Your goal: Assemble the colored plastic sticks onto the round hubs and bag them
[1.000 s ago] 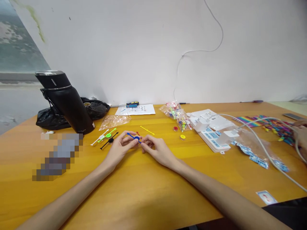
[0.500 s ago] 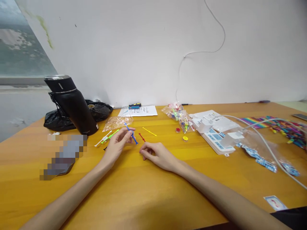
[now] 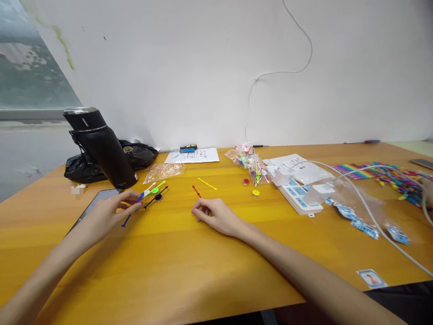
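My left hand [image 3: 106,214] pinches a thin blue plastic stick piece [image 3: 132,211] and holds it low over the table, left of centre, beside a dark phone [image 3: 88,208]. Just past it lie a black stick with a round hub [image 3: 156,197], a green one [image 3: 155,189] and a white one [image 3: 149,188]. My right hand [image 3: 214,213] rests on the table at centre with fingers curled under, nothing visible in it. A red stick [image 3: 196,191] and a yellow stick [image 3: 207,183] lie just beyond it.
A black flask [image 3: 101,148] and black bag [image 3: 133,153] stand at back left. Paper with a small tool [image 3: 191,155], plastic bags of coloured parts [image 3: 249,163], red [image 3: 246,181] and yellow [image 3: 255,193] discs, a white power strip [image 3: 297,189] with cables, and rainbow strips [image 3: 382,176] fill the right.
My left hand carried the blue piece away from my right hand, leftward toward the phone. My right hand let go and settled on the table.
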The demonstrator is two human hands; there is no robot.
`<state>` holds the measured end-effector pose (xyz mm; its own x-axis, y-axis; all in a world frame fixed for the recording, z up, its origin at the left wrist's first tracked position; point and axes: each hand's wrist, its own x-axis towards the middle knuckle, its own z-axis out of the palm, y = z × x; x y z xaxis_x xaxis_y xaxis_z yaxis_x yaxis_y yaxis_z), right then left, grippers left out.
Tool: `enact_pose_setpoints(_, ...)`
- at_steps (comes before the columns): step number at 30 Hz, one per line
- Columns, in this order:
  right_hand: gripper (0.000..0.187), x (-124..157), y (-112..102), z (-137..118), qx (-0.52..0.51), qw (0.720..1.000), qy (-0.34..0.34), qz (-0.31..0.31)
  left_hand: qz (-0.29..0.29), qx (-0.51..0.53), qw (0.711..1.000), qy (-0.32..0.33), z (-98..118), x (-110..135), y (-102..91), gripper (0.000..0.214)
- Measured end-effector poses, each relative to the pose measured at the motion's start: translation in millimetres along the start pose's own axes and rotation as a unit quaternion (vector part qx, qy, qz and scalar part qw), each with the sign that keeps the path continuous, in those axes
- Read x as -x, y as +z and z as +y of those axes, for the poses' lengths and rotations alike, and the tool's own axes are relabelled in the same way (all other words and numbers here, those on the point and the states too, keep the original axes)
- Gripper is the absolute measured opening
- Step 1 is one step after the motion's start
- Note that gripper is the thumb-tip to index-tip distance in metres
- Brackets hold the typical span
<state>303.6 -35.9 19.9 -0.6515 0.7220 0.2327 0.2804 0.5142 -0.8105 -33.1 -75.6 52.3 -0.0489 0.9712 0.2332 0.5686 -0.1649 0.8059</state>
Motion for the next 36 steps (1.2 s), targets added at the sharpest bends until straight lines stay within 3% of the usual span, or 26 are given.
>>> enact_pose_setpoints(2, 0.017, 0, 0, 1, 0.002, 1.0, -0.004, -0.002, -0.069, -0.118, 0.99, -0.042, -18, 3, -5.9, 0.036)
enact_pose_setpoints(6, 0.017, -1, 0, 0, 0.003, 1.0, -0.003, -0.004, -0.085, -0.214, 0.971, -0.067, -24, 1, -4.7, 0.044)
enact_pose_setpoints(12, 0.017, -1, 0, -1, 0.006, 1.0, -0.004, -0.004, -0.041, -0.294, 0.955, -0.015, 0, -1, -0.6, 0.041)
enact_pose_setpoints(16, 0.016, -1, 0, 1, 0.006, 1.0, -0.011, -0.002, -0.012, -0.32, 0.946, 0.04, 28, -3, 8.1, 0.037)
enact_pose_setpoints(19, 0.016, -2, 1, 3, 0.006, 1.0, -0.01, 0.0, -0.038, -0.273, 0.957, 0.087, 48, -14, 30.1, 0.03)
enact_pose_setpoints(22, 0.016, -1, 2, 2, 0.004, 1.0, -0.009, -0.003, -0.097, -0.23, 0.961, 0.115, 57, -29, 64.5, 0.023)
enact_pose_setpoints(25, 0.016, -1, 1, 0, 0.021, 1.0, -0.009, -0.01, -0.134, -0.184, 0.968, 0.107, 53, -37, 100.4, 0.022)
enact_pose_setpoints(28, 0.015, -2, -8, 1, 0.103, 0.995, -0.015, 0.006, -0.1, -0.188, 0.971, 0.111, 42, -33, 122.2, 0.017)
enact_pose_setpoints(31, 0.017, -4, -27, 7, 0.276, 0.958, -0.003, 0.081, -0.111, -0.169, 0.97, 0.133, 33, -26, 125.3, 0.015)
enact_pose_setpoints(36, 0.028, 0, -66, 29, 0.521, 0.825, 0.123, 0.182, -0.128, -0.145, 0.971, 0.139, 30, -21, 117.6, 0.015)
